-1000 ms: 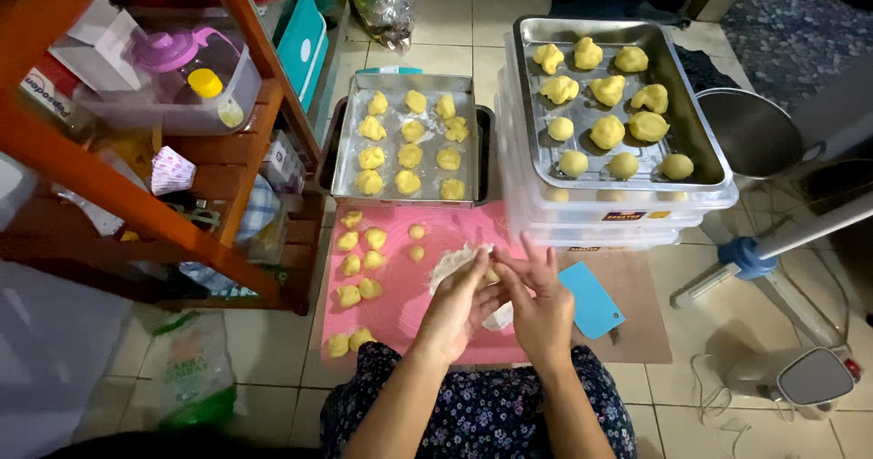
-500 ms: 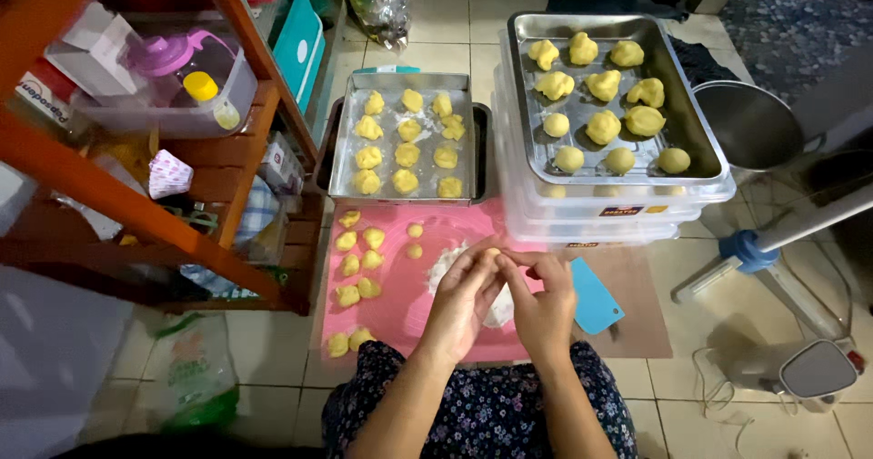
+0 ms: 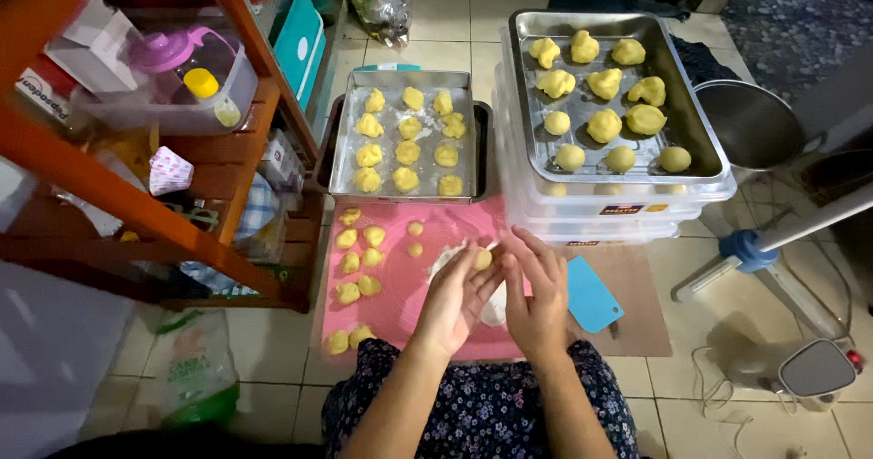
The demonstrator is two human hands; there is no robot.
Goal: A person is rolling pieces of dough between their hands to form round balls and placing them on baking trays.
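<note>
My left hand (image 3: 455, 295) holds a small yellow dough ball (image 3: 482, 259) at its fingertips, above a pink mat (image 3: 400, 286) on the floor. My right hand (image 3: 535, 295) is cupped beside it, fingers touching the left hand's fingers. Under the hands lies a pale lump of dough (image 3: 446, 261), partly hidden. Several shaped yellow pieces (image 3: 356, 263) lie on the mat's left side. A metal tray (image 3: 350, 163) beyond the mat carries several shaped pieces. A second tray (image 3: 700, 131) at the right, on stacked white containers, carries several larger pieces.
A blue plastic scraper (image 3: 591, 295) lies right of the mat. An orange wooden shelf (image 3: 155, 213) with containers stands at the left. A metal bowl (image 3: 753, 122) and a fan stand (image 3: 755, 250) are at the right. A green bag (image 3: 195, 377) lies lower left.
The hands have shifted slightly and the yellow dough ball now shows at the left fingertips. The view has moved a little closer.
</note>
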